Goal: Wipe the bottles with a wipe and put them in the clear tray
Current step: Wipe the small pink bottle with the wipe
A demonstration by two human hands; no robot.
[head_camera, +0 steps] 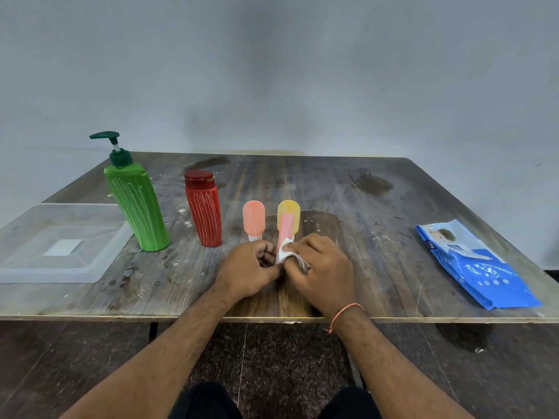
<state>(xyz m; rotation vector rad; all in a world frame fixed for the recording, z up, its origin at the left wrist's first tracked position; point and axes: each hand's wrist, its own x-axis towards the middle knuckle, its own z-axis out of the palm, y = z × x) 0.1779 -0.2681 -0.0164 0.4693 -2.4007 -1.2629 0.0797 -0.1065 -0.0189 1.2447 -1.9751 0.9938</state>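
At counter centre, both hands work a pink tube with a white wipe.

Left hand [251,267] pinches the pink tube [285,234] at its lower end; right hand [320,267] presses the wipe [286,252] against it, grip closed. Yellow bottle [289,211] stands just behind at 12 o'clock, peach bottle [253,219] at 11, red bottle [203,207] and green pump bottle [136,207] at 10. Clear tray [36,267] sits at 9, wipes pack [475,264] at 3.
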